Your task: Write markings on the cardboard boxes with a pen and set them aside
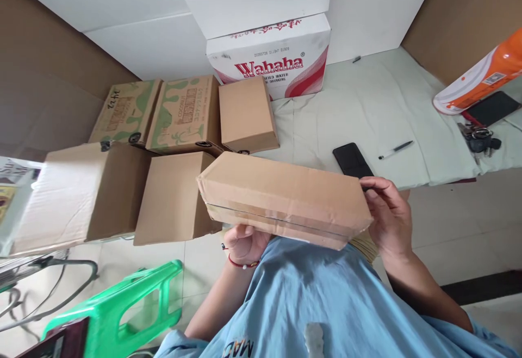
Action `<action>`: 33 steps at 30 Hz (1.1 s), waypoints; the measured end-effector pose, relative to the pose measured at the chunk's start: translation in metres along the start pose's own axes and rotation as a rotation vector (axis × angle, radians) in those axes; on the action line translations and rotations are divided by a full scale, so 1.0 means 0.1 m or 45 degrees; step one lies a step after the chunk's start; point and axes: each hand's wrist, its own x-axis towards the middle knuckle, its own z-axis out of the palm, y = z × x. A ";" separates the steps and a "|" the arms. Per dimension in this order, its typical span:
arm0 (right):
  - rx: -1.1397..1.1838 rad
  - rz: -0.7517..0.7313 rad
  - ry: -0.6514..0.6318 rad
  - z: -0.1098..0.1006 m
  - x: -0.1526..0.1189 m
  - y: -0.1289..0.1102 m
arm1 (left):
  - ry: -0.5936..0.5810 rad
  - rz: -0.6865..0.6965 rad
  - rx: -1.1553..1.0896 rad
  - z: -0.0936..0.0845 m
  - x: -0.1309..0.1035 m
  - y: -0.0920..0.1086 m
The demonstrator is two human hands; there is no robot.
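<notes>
Held in front of my body is a long brown cardboard box (281,192), tilted so that its taped seam faces me. My left hand (247,242) supports it from below near the left end, fingers curled and partly hidden under the box. At the other end my right hand (386,214) grips the corner, with fingers on the top edge and the thumb near the end face. A red string bracelet (240,264) circles my left wrist. Beyond the box, a black phone (353,160) lies on the table, partly covered by the box and my right hand.
Several cardboard boxes stand at left, including a plain box (169,197) and a green-printed carton (183,113). A Wahaha carton (281,56) is behind. The cloth-covered table (367,107) bears a pen (395,149), keys (480,139) and an orange-white bottle (481,80). A green stool (106,309) stands lower left.
</notes>
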 end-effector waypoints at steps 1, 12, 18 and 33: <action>-0.043 -0.066 -0.067 -0.01 -0.02 -0.01 | -0.023 -0.020 0.015 0.01 0.01 0.00; -0.161 -0.122 -0.726 -0.04 0.02 0.27 | -0.177 0.015 0.149 0.74 0.03 0.20; 0.026 0.071 -0.571 -0.05 -0.15 0.80 | -0.299 0.025 0.278 0.74 0.01 0.19; -0.193 -0.216 -0.728 -0.23 -0.11 0.61 | -0.257 -0.182 0.303 0.67 -0.07 -0.09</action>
